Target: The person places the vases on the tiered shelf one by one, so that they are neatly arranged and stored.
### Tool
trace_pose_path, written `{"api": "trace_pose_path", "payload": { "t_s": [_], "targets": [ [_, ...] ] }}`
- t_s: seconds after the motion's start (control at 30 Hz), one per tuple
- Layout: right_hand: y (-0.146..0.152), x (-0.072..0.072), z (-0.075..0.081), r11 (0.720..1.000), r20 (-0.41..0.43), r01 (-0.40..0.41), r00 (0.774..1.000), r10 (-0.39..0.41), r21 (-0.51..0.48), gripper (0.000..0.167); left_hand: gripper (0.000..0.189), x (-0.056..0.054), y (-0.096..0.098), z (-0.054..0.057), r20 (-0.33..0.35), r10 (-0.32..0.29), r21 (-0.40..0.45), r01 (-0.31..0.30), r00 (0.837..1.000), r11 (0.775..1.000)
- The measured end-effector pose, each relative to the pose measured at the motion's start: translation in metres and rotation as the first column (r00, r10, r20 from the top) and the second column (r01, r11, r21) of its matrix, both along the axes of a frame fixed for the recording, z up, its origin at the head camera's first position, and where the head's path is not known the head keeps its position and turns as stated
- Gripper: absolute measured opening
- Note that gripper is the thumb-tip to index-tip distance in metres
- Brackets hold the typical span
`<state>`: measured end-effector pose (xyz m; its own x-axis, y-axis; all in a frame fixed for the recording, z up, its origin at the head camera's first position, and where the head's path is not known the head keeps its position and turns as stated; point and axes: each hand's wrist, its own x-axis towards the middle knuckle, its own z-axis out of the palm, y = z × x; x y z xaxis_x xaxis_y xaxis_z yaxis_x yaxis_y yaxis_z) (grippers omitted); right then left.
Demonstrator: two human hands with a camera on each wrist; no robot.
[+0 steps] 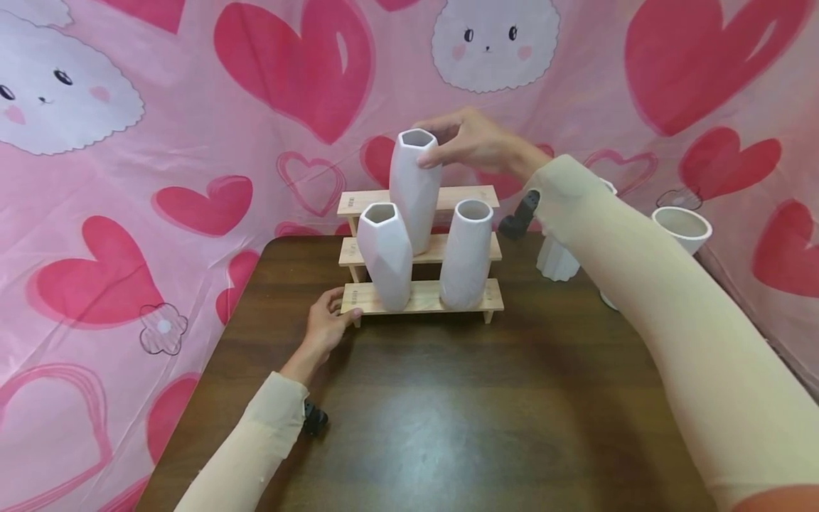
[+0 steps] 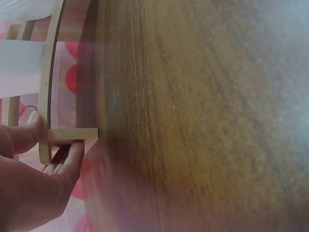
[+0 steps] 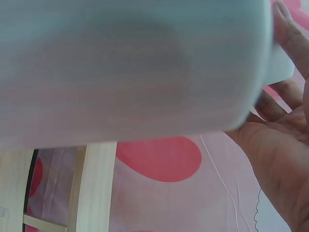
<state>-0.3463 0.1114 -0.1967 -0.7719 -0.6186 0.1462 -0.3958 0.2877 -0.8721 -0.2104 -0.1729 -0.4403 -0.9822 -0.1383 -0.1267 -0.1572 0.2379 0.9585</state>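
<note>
A small three-step wooden stand [image 1: 425, 293] carries white vases. My right hand [image 1: 470, 142] grips the rim of a tall faceted vase [image 1: 412, 192], thumb on the near side; its base is at the middle step. On the lowest step stand another faceted vase [image 1: 387, 259] at left and a smooth, round-mouthed vase [image 1: 467, 256] at right. My left hand [image 1: 325, 323] holds the left end of the lowest step. In the left wrist view, that hand [image 2: 38, 186] has its thumb over the board and fingers below, beside the leg [image 2: 75, 134]. A blurred white surface [image 3: 125, 72] fills much of the right wrist view.
Right of the stand, partly behind my right sleeve, are a fluted white vase [image 1: 557, 259] and a wide-mouthed white vase [image 1: 683, 224]. Everything stands on a dark wooden table [image 1: 435, 412]. A pink heart-patterned cloth [image 1: 294, 64] hangs behind it.
</note>
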Motion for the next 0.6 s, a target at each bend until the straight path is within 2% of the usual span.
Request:
{"api": "trace_pose_path", "payload": {
  "t_s": [0.3,0.6],
  "targets": [
    [-0.0042,-0.0012,-0.003,0.999,-0.026,0.006,1.0,-0.005,0.041,0.06,0.058,0.0001,0.0013,0.002,0.009,0.005,0.002,-0.005,1.0,1.0],
    [-0.0044,0.0,-0.0022,0.996,-0.017,0.023,1.0,-0.021,0.09,0.062,0.058,0.0014,0.0043,0.003,0.003,-0.001,0.01,0.001,1.0,1.0]
  ]
}}
